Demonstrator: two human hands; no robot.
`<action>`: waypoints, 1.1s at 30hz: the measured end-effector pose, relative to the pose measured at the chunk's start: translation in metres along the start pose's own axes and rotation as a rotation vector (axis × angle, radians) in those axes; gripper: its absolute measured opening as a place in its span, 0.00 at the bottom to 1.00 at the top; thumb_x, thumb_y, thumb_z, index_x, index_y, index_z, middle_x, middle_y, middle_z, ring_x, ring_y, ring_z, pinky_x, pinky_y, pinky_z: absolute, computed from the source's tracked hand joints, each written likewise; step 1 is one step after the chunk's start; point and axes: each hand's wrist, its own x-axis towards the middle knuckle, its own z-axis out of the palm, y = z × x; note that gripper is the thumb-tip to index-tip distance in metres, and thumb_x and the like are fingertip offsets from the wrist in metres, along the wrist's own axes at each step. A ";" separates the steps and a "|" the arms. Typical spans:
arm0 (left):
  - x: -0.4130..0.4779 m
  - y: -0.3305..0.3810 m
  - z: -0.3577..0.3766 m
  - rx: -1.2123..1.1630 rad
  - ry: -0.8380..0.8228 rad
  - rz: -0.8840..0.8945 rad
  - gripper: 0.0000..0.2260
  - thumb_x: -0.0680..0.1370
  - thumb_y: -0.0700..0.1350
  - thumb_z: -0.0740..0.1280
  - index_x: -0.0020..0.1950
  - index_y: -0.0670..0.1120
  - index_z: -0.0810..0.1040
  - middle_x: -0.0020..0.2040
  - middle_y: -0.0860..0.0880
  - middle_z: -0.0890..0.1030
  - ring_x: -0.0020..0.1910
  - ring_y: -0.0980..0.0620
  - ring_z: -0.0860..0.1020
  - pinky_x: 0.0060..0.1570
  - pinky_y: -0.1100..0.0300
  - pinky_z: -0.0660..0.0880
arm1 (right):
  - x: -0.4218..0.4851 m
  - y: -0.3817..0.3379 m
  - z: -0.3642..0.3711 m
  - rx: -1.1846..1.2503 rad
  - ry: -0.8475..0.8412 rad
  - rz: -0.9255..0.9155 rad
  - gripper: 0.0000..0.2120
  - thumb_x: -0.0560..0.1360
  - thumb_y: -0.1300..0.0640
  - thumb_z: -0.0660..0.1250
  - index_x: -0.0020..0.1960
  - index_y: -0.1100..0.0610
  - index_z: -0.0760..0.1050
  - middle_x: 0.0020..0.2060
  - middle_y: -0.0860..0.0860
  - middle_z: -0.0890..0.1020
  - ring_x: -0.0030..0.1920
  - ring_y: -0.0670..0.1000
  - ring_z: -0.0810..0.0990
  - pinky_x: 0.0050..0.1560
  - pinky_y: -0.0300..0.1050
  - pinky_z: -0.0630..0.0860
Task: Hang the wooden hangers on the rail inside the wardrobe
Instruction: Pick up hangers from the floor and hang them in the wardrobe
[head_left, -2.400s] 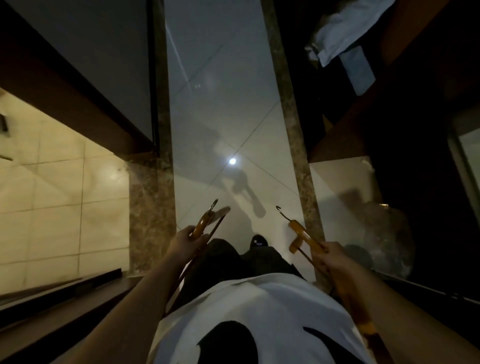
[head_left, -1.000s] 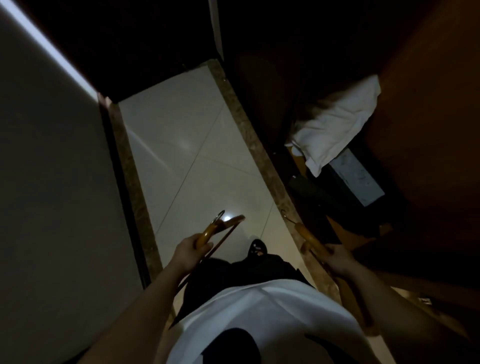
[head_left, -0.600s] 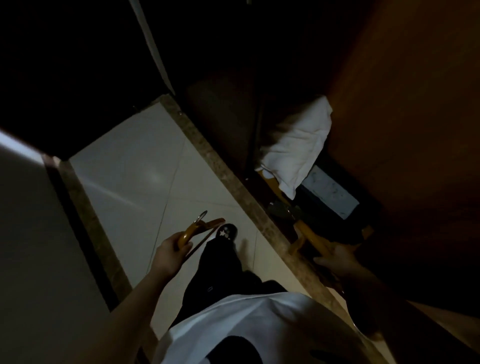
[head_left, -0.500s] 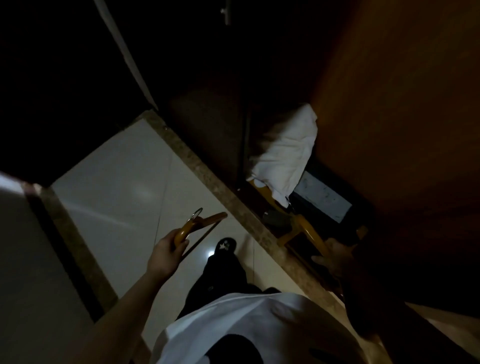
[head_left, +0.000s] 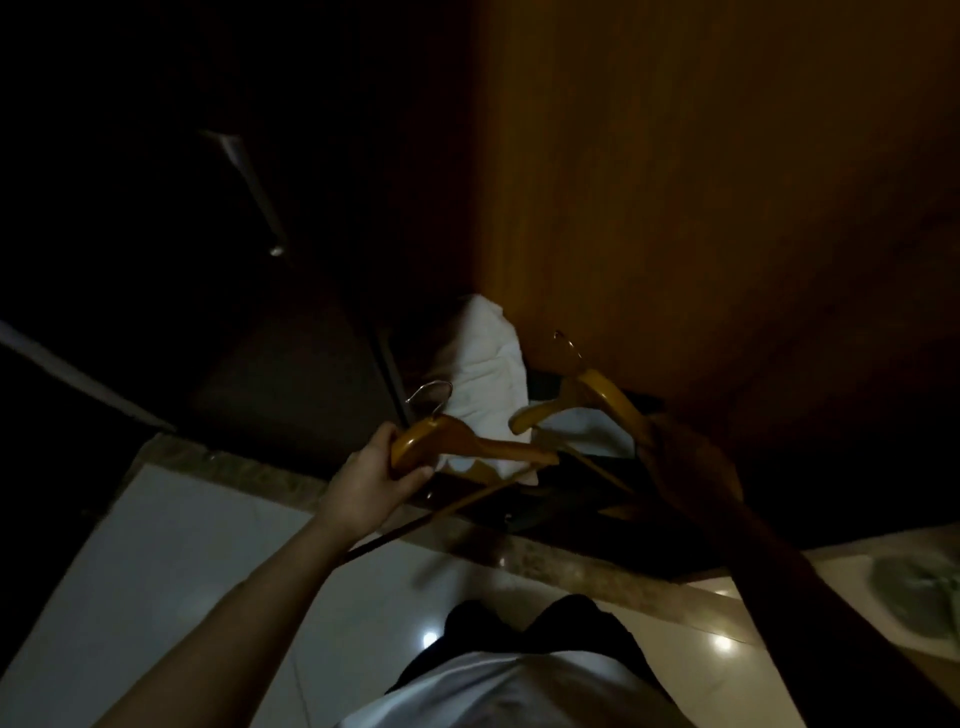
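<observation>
Head view: left hand (head_left: 371, 480) grips the left hanger (head_left: 467, 441), right hand (head_left: 685, 467) grips the right hanger (head_left: 587, 395) — they look light and hard; best held near the middle.

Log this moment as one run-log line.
phase: facing wardrobe | left hand: grips left hanger | right hand: holds right hanger | rail: not visible | white cloth: behind hangers, inside

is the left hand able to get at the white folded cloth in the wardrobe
Reach, probably yes; grasp, no: the left hand grips a wooden hanger. The white folded cloth lies just beyond, with only that hanger in front.
</observation>
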 end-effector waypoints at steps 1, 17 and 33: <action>0.007 0.009 -0.004 0.052 -0.005 0.028 0.14 0.72 0.48 0.72 0.52 0.52 0.69 0.40 0.55 0.77 0.40 0.56 0.79 0.43 0.56 0.76 | 0.002 0.003 0.000 0.002 0.060 -0.029 0.14 0.78 0.51 0.59 0.62 0.54 0.68 0.51 0.54 0.81 0.49 0.56 0.81 0.48 0.52 0.77; 0.066 0.200 -0.022 0.546 0.085 0.753 0.20 0.74 0.49 0.68 0.65 0.53 0.73 0.43 0.53 0.81 0.41 0.55 0.79 0.45 0.61 0.75 | 0.019 0.022 -0.152 0.059 0.486 -0.143 0.14 0.73 0.50 0.68 0.57 0.54 0.76 0.53 0.49 0.71 0.55 0.51 0.73 0.50 0.46 0.71; 0.098 0.366 -0.101 0.476 0.394 1.058 0.42 0.71 0.52 0.71 0.72 0.63 0.43 0.75 0.58 0.44 0.76 0.54 0.43 0.75 0.44 0.49 | 0.037 0.009 -0.344 -0.119 1.023 -0.398 0.19 0.72 0.53 0.70 0.62 0.54 0.76 0.46 0.51 0.83 0.49 0.56 0.78 0.39 0.44 0.68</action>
